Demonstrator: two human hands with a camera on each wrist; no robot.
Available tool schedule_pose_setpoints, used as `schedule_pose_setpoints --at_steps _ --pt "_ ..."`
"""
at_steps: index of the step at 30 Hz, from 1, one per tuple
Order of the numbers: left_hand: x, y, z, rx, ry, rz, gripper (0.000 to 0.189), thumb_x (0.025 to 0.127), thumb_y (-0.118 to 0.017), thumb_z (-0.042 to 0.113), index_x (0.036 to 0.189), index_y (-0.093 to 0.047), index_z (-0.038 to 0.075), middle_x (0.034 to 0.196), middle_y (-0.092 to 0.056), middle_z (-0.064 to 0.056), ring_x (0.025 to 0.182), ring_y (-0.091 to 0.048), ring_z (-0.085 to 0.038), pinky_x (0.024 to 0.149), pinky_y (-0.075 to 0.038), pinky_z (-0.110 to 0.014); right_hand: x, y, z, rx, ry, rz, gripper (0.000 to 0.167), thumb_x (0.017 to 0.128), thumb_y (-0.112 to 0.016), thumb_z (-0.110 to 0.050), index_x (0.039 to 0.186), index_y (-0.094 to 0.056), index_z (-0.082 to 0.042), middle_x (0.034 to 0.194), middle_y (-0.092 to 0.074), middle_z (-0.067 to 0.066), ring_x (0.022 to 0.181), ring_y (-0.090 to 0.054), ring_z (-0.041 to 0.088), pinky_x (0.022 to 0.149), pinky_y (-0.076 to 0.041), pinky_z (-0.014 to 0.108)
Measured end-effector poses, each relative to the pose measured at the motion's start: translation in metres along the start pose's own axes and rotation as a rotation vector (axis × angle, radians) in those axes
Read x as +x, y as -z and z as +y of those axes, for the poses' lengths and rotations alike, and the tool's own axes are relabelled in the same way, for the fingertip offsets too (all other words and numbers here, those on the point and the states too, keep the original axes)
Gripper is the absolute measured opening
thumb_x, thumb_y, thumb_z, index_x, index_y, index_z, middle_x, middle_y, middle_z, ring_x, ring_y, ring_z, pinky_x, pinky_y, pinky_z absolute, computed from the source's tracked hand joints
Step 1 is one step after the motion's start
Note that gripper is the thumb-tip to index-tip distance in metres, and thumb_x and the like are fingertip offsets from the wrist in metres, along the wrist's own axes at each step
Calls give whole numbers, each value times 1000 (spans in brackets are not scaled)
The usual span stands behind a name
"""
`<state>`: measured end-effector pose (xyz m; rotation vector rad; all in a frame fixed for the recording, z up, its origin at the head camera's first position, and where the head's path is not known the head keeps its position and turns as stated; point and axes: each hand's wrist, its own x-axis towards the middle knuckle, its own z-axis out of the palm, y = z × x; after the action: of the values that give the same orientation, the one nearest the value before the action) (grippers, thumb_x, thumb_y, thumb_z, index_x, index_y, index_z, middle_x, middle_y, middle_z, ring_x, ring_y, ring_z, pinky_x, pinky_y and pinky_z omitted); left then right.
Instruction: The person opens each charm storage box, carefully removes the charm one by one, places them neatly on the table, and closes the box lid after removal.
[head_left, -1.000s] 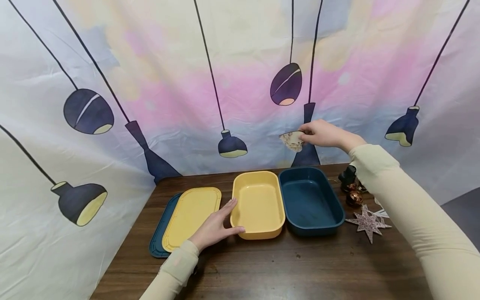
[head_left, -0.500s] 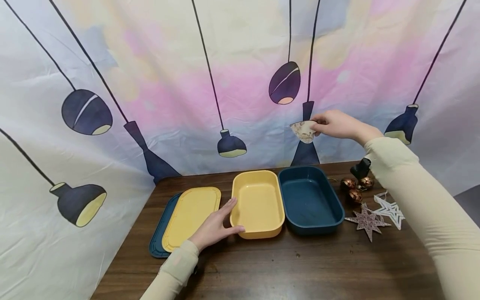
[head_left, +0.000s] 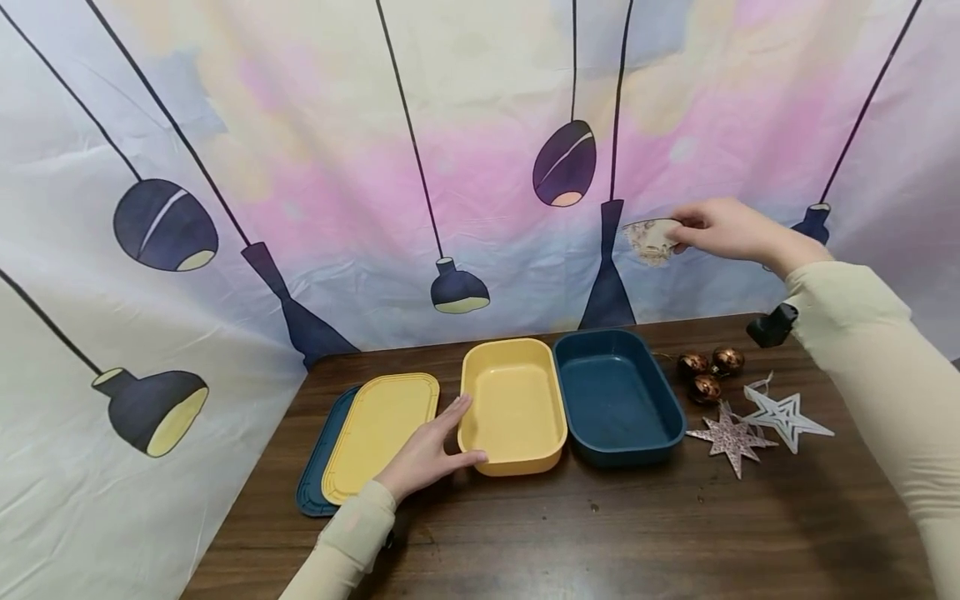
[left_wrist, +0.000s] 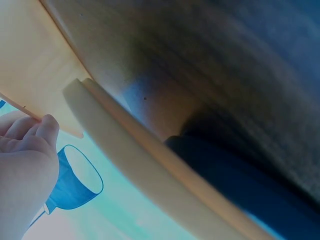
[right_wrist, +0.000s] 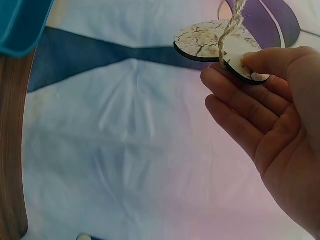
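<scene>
In the head view, my right hand (head_left: 731,229) is raised in front of the printed backdrop. Between thumb and fingers it pinches a flat heart-shaped ornament (right_wrist: 200,40), cream with a brown crackle pattern, dark edge and a twine loop (right_wrist: 231,30) at its notch. My left hand (head_left: 423,458) rests on the near left corner of a yellow rectangular box (head_left: 517,408), thumb and fingers spread along the rim. Side by side with it stands a dark blue box (head_left: 618,400). Bare floors show inside both boxes.
Left of the boxes, a yellow lid (head_left: 375,433) overlaps a blue lid (head_left: 318,467). To the right lie several shiny brown baubles (head_left: 705,388), a pinkish glitter star (head_left: 731,440) and a white star (head_left: 787,417). Behind the wooden table (head_left: 570,542) hangs the backdrop (head_left: 315,167).
My right hand has moved right and upward with the heart-shaped ornament. The baubles and white star, earlier partly behind the right sleeve, are now in full view. My left hand has stayed put.
</scene>
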<state>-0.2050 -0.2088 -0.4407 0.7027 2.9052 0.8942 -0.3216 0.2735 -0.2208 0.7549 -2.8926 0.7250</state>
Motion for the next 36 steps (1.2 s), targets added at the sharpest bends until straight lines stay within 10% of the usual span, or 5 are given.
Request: schedule_pose_setpoints --at_steps 36 --pt "-1 3 2 9 21 -17 103 81 -68 71 161 -26 21 164 -21 6 149 -25 -14 117 -30 -49 -92 51 78 -173 -232 116 57 108 -44 -29 137 -45 20 103 -67 37 105 -56 61 79 -44 71"
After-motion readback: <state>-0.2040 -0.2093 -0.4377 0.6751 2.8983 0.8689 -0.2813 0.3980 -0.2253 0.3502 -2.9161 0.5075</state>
